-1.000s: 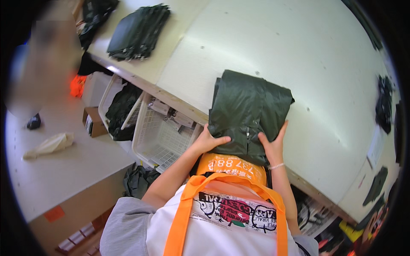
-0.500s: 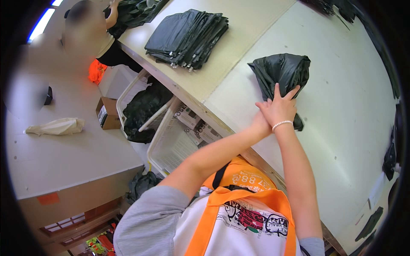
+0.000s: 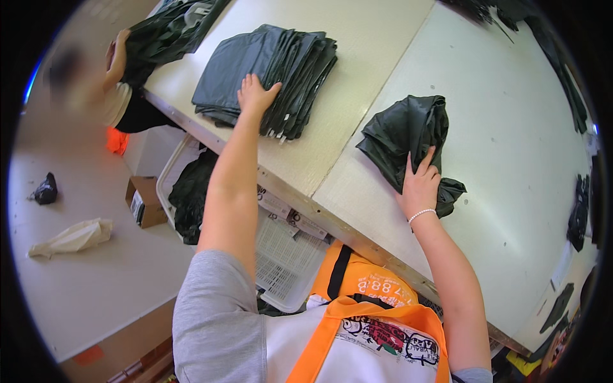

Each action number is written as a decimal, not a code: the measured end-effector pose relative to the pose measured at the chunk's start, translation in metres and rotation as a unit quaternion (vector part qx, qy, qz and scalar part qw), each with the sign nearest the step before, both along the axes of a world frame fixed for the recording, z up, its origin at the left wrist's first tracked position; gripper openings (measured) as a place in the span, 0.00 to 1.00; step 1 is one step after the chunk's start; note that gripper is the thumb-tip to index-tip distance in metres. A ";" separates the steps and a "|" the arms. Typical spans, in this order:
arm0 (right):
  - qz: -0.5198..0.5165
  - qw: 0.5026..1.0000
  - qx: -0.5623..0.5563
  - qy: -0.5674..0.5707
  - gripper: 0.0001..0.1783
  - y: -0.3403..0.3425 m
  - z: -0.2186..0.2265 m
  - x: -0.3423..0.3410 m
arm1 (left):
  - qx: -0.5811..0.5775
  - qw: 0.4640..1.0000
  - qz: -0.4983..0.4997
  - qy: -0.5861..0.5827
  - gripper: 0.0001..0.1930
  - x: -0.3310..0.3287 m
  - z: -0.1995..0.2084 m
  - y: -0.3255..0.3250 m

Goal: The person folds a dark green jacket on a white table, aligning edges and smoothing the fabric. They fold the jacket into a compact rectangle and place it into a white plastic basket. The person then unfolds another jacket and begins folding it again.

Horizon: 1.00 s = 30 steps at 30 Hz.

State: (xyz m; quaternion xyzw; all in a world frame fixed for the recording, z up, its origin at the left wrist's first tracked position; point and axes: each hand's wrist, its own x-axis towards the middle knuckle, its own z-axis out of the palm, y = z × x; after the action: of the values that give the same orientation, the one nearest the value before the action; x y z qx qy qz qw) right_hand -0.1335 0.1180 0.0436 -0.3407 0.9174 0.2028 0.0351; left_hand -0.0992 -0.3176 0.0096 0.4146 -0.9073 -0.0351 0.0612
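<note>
A pile of folded, shiny dark-green garments, apparently thin plastic-like fabric, lies on the far left part of the table. Resting on top of that pile is my left hand, its fingers spread. My right hand lies on a single crumpled dark-green garment on the white tabletop, with fingers stretched apart and the palm down. A loose end of this garment sticks out to the right of my wrist. The underside of my right hand is hidden.
Below the table edge stand a white plastic basket and another basket with dark fabric. A cardboard box and cream cloth lie on the left table. Another person's hand holds dark material at the upper left.
My left hand has moved from beside my right hand to the pile at the far left. The single garment has spread out and loosened under my right hand.
</note>
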 end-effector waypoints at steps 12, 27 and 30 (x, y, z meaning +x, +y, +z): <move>-0.181 0.895 -0.382 -0.141 0.39 0.129 0.037 -0.045 | 0.021 0.919 -0.367 0.145 0.20 0.037 -0.006 0.282; -0.233 0.882 -0.315 -0.260 0.45 0.304 0.106 0.120 | 0.416 0.760 -0.467 0.178 0.07 0.003 -0.053 0.448; -0.098 0.874 -0.276 -0.388 0.46 0.281 0.093 0.117 | 0.455 0.745 -0.459 0.166 0.07 -0.016 -0.012 0.440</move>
State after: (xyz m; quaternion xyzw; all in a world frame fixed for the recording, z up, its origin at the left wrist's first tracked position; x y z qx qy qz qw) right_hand -0.0166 0.3991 0.1368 -0.2961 0.8773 -0.2122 0.3123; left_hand -0.1155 0.1223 -0.0023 -0.0858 -0.8398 -0.5360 -0.0082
